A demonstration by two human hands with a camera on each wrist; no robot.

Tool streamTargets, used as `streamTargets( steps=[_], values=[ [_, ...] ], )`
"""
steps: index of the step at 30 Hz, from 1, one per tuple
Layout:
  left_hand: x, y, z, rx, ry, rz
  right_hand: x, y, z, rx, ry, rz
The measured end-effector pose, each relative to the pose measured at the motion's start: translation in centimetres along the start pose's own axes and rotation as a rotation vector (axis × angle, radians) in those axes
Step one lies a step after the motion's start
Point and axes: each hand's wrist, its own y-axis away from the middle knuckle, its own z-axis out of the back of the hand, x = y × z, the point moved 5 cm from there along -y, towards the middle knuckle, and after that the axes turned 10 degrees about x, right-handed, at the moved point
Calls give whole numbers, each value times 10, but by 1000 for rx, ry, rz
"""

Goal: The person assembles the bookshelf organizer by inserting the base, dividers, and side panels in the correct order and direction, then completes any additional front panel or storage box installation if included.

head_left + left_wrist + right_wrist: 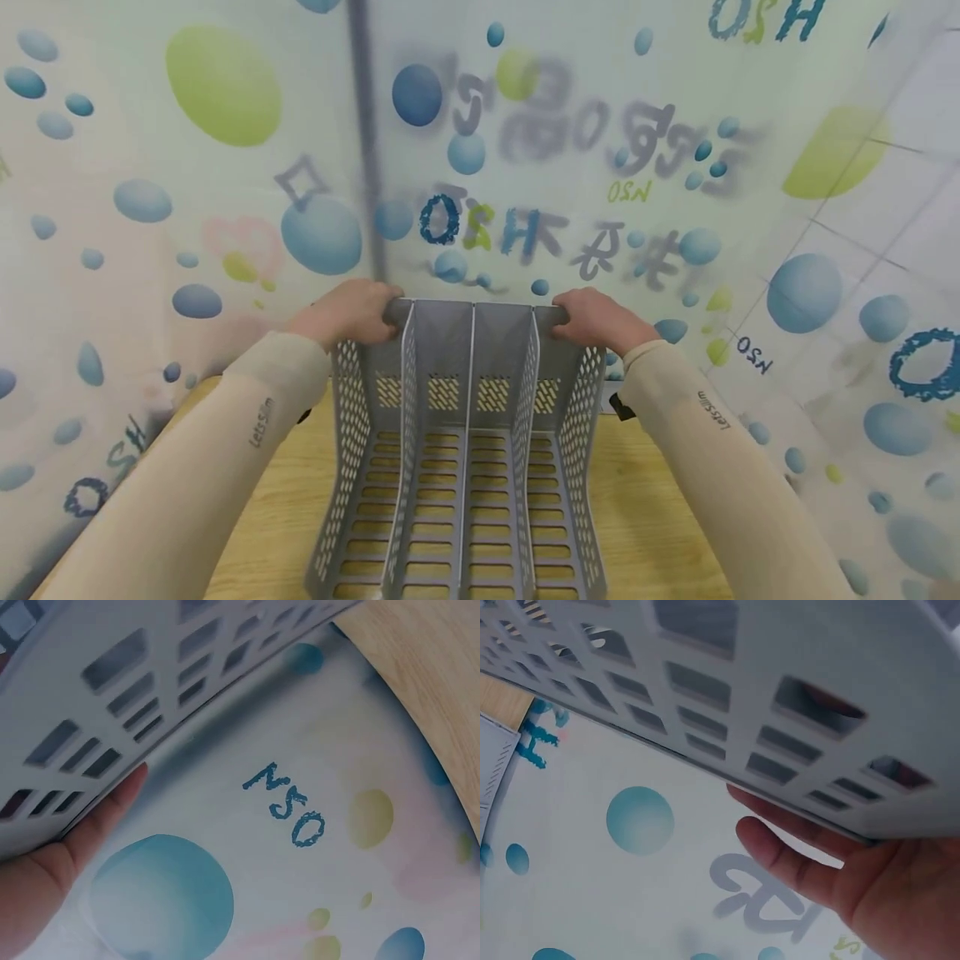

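Observation:
A grey plastic file organizer (442, 342) stands on the table with its open side toward me. Three upright dividers part it into slots, and its floor is slatted. My left hand (356, 310) grips the top of its back at the left corner, while my right hand (600, 317) holds the right corner at the same height. In the left wrist view, fingers of the left hand (45, 881) lie along the edge of the perforated side wall (169, 645). The right wrist view has the right hand (870, 892) at the opposite wall's edge, part of its fingers hidden behind the plastic.
The wooden table (645, 508) extends to both sides of the organizer. Close behind hangs a pale curtain (247, 183) printed with blue and green dots and lettering. A small black object (621, 407) sits at the table's back, right of the organizer.

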Motion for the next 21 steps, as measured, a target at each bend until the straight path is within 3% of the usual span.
streamTargets(
  steps=[9, 16, 21],
  values=[
    [-9, -2, -8, -38, -19, 12, -6, -2, -7, -1, 7, -24],
    [-18, 4, 1, -17, -9, 40, -14, -3, -6, 15, -43, 10],
    [-19, 10, 9, -16, 18, 19, -12, -2, -4, 14, -48, 15]
  ],
)
